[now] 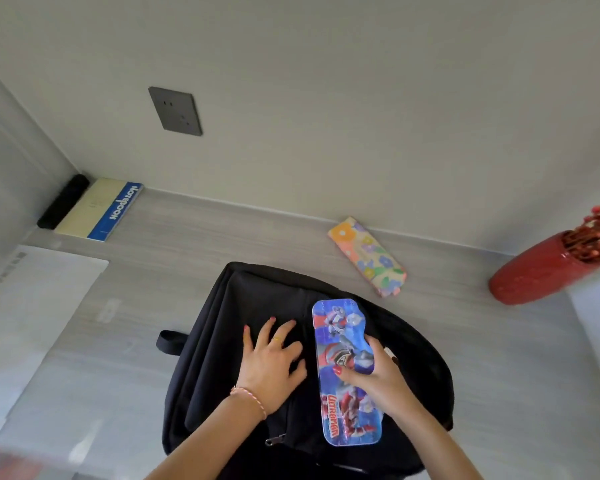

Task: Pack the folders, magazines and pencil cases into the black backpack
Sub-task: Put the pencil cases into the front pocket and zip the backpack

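Observation:
The black backpack [243, 299] lies flat on the grey table in the middle of the view. My left hand [269, 362] rests on its front panel with fingers spread and straight. My right hand [378, 375] grips a blue cartoon pencil case [340, 341] across its middle, holding it just above the backpack's right half. A floral pencil case [368, 258] lies on the table beyond the backpack, close to the wall. A clear folder [42, 306] with white paper lies at the left.
A notebook [99, 209] with a blue spine and a black roll [63, 200] lie in the far left corner. A red vase [534, 271] with red berry stems stands at the right. A dark wall socket [175, 110] is above the table.

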